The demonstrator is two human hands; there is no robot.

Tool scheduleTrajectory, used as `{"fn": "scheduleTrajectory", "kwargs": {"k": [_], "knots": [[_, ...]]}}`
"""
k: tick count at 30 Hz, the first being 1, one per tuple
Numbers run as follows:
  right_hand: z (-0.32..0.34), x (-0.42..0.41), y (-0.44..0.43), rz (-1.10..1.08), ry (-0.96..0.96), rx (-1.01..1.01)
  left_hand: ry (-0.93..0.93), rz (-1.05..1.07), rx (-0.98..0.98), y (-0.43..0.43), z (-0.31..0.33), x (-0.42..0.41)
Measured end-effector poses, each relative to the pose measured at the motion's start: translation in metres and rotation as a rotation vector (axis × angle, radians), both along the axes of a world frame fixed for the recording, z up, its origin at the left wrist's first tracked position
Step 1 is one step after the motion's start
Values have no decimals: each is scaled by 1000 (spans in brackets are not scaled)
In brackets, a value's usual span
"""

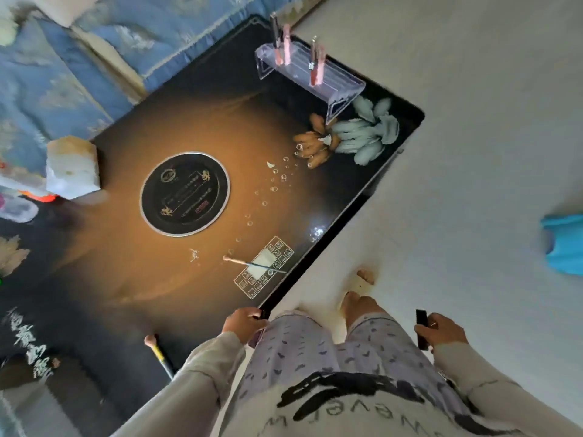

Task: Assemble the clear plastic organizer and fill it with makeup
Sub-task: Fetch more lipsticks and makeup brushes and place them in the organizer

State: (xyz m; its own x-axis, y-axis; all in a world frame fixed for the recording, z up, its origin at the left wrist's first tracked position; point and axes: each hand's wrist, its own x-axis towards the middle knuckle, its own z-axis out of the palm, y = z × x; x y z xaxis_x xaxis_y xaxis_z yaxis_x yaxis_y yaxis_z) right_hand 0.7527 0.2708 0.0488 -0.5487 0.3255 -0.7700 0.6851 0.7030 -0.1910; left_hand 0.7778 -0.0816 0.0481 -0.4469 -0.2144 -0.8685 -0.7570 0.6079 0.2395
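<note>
Organizer (328, 77) of clear plastic stands at the far corner of the dark table (132, 298), close along its far edge, with a few pink and red lipsticks (285, 45) upright in its slots. A thin brush (252, 264) lies near the table's right edge, over a printed panel. A thicker brush (157, 350) lies by the near edge, just beside the left sleeve.

The left hand (244, 323) sits at the table's near corner with its fingers curled; whether they grip the edge or some small thing I cannot tell. The right hand (444, 331) is out over the pale floor (473, 137), well apart from the table, with fingers wrapped round a dark tube (421, 326) held upright.

A round plate (185, 193) lies mid-table, and a white block (72, 168) stands at the left edge. Bare tabletop runs between plate and organizer.
</note>
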Motion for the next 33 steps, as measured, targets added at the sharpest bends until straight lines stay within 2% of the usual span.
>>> {"fn": "scheduleTrajectory", "kwargs": {"k": [5,10,19,33], "knots": [[-5,38,41,-62,-125,56,52,-223,34,56,11,-64],[-4,36,87,-159,-185,53,109,-321,65,119,17,-113],[0,-50,193,-403,-80,-78,0,-450,-37,217,11,-172],[-7,-161,305,-556,-19,-158,-49,-486,-51,332,-1,-285]]}}
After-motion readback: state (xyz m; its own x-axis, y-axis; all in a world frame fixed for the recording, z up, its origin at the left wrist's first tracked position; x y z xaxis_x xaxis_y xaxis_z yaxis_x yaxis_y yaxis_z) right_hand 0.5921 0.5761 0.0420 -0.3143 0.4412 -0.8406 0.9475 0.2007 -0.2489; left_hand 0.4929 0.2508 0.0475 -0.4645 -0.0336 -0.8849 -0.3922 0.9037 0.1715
